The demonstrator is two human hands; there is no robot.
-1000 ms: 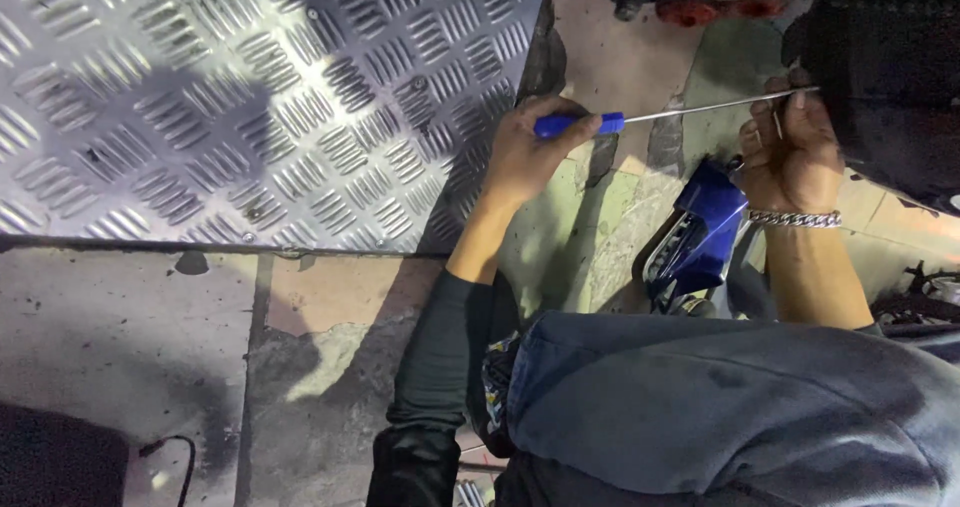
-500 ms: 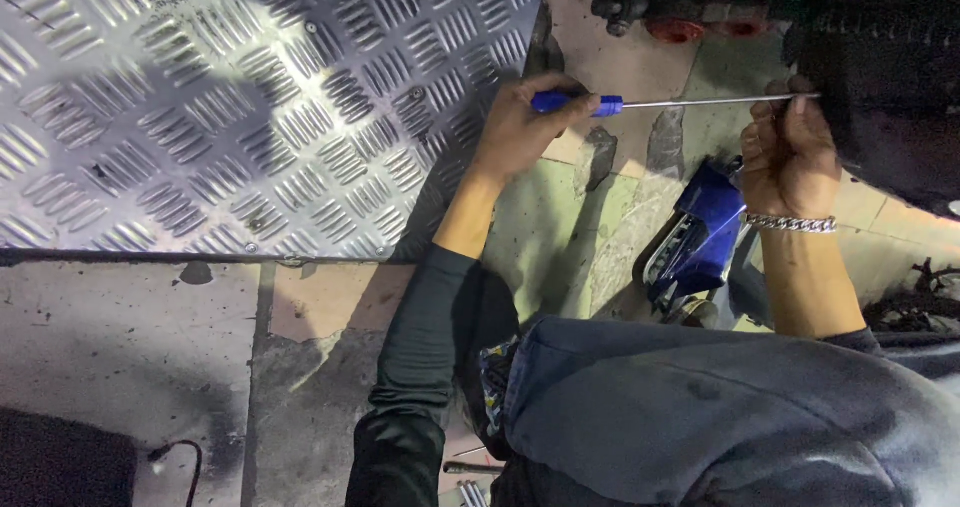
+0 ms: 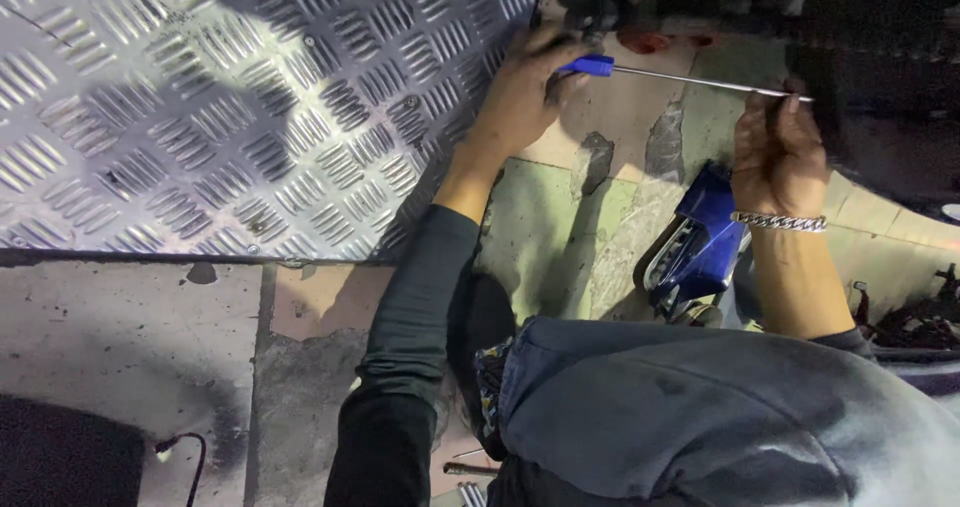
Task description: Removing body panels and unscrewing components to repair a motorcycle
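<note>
My left hand (image 3: 520, 97), in a black sleeve, grips the blue handle of a long thin screwdriver (image 3: 592, 65). Its metal shaft (image 3: 690, 79) runs to the right, nearly level. My right hand (image 3: 775, 157), with a silver chain bracelet (image 3: 780, 222) on the wrist, pinches the shaft near its tip. The tip is against a dark machine part (image 3: 880, 87) at the upper right and is hidden by my fingers. My knee in blue jeans (image 3: 700, 417) fills the lower right.
A metal checker plate (image 3: 220, 107) covers the upper left floor. A blue plastic object (image 3: 700, 237) lies on the worn tiles below my right hand. A red part (image 3: 645, 39) shows under the machine. Dark tangled parts (image 3: 920, 312) sit at the right edge, a thin cable (image 3: 185, 447) at bottom left.
Both hands and the screwdriver have moved up and closer to the dark machine. The handle now lies under its lower edge. The grip on both ends is unchanged.
</note>
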